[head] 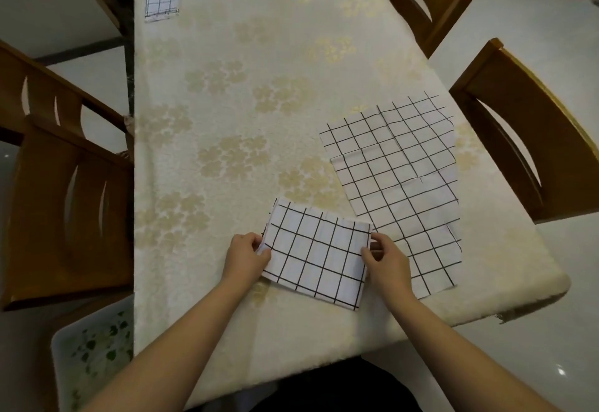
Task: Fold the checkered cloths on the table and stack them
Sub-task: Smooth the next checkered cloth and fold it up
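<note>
A person at a table covered in a floral cloth grips a folded checkered cloth by its 2 short ends, left hand pinching the left edge, right hand pinching the right; an unfolded checkered cloth lies flat just beside it to the right, a small folded one at the far left corner, and a white bin printed with green leaves stands by the near left edge

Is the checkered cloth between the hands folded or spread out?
Folded. The cloth shows layered edges at its left end, where the left hand pinches it; the right hand grips the other end.
</note>
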`<state>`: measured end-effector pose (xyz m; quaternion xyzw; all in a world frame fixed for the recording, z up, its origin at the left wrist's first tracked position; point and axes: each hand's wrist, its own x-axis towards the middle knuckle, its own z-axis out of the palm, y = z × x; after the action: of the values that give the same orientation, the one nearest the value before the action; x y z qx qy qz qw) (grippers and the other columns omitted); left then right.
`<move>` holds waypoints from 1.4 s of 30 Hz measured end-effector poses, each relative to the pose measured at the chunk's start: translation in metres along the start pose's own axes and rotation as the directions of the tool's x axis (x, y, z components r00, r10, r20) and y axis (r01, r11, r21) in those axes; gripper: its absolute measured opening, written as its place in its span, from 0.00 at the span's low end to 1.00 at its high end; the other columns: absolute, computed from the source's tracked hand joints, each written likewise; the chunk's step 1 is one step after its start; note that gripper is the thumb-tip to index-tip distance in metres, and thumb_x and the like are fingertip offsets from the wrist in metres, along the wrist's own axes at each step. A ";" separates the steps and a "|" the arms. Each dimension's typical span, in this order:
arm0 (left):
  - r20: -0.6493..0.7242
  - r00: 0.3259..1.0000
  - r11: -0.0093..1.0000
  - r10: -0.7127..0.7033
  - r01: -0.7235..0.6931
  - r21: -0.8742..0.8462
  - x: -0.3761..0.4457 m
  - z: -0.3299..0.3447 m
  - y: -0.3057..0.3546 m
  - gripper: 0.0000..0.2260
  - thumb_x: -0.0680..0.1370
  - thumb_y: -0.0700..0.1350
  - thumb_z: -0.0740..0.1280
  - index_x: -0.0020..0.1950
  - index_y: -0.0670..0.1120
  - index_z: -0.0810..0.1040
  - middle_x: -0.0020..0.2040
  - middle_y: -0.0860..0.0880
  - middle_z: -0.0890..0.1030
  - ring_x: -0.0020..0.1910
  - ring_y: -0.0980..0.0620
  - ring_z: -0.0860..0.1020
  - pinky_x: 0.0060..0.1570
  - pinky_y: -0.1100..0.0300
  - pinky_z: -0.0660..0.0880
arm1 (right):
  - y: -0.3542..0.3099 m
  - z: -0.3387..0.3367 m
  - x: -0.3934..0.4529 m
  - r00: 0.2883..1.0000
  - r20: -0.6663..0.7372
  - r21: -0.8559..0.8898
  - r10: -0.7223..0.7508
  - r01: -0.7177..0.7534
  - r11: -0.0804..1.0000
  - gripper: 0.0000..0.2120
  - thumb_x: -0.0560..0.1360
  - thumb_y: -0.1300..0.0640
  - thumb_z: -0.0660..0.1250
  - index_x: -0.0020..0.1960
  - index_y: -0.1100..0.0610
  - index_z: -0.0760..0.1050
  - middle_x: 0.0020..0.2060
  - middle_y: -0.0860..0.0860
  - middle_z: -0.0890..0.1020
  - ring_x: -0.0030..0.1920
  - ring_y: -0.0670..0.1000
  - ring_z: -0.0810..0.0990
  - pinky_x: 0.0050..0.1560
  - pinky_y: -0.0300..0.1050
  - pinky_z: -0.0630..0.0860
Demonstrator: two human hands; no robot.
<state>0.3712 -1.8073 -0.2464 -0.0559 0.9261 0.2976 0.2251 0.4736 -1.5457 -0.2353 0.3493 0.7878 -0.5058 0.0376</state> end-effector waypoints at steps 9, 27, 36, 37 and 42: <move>-0.084 0.985 0.988 -0.152 0.149 -0.045 -0.007 0.003 0.001 0.13 0.76 0.46 0.72 0.57 0.43 0.75 0.46 0.48 0.77 0.44 0.49 0.76 0.44 0.57 0.72 | -0.011 -0.006 0.025 0.994 -0.050 -0.270 -0.093 0.076 0.960 0.17 0.78 0.52 0.67 0.66 0.52 0.73 0.59 0.47 0.77 0.53 0.47 0.76 0.49 0.40 0.70; -0.056 0.988 0.989 -0.146 0.147 0.012 -0.011 0.001 0.000 0.06 0.77 0.48 0.70 0.47 0.45 0.80 0.41 0.51 0.80 0.40 0.53 0.77 0.41 0.61 0.72 | -0.027 -0.013 0.069 0.996 0.089 -0.514 -0.022 0.065 0.855 0.08 0.75 0.49 0.71 0.50 0.51 0.77 0.43 0.47 0.79 0.40 0.48 0.77 0.34 0.41 0.68; -0.079 0.995 0.997 -0.053 0.049 -0.058 -0.019 -0.010 -0.006 0.05 0.79 0.47 0.67 0.49 0.46 0.75 0.45 0.49 0.80 0.42 0.53 0.77 0.40 0.61 0.71 | -0.030 -0.017 0.059 0.993 0.120 -0.374 0.007 0.038 0.927 0.08 0.73 0.52 0.72 0.48 0.51 0.75 0.40 0.47 0.80 0.40 0.47 0.78 0.35 0.41 0.72; -0.076 0.995 0.995 -0.070 0.065 -0.077 -0.019 -0.013 -0.008 0.06 0.79 0.47 0.68 0.50 0.46 0.75 0.45 0.48 0.80 0.42 0.53 0.77 0.38 0.62 0.70 | -0.031 -0.018 0.057 0.990 0.142 -0.346 0.017 0.034 0.938 0.09 0.72 0.52 0.73 0.50 0.51 0.76 0.41 0.47 0.79 0.41 0.48 0.79 0.36 0.41 0.72; -0.054 0.996 0.990 -0.066 0.059 -0.127 -0.012 -0.035 -0.013 0.09 0.78 0.48 0.69 0.55 0.48 0.76 0.45 0.49 0.79 0.41 0.53 0.77 0.35 0.63 0.69 | -0.035 -0.018 0.037 0.960 0.269 -0.298 0.078 0.006 0.955 0.05 0.73 0.53 0.73 0.47 0.52 0.82 0.40 0.48 0.83 0.40 0.46 0.79 0.37 0.40 0.74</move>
<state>0.3715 -1.8384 -0.2233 -0.1075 0.9096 0.3460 0.2033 0.4305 -1.5207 -0.2150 0.2799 0.8349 -0.4256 0.2087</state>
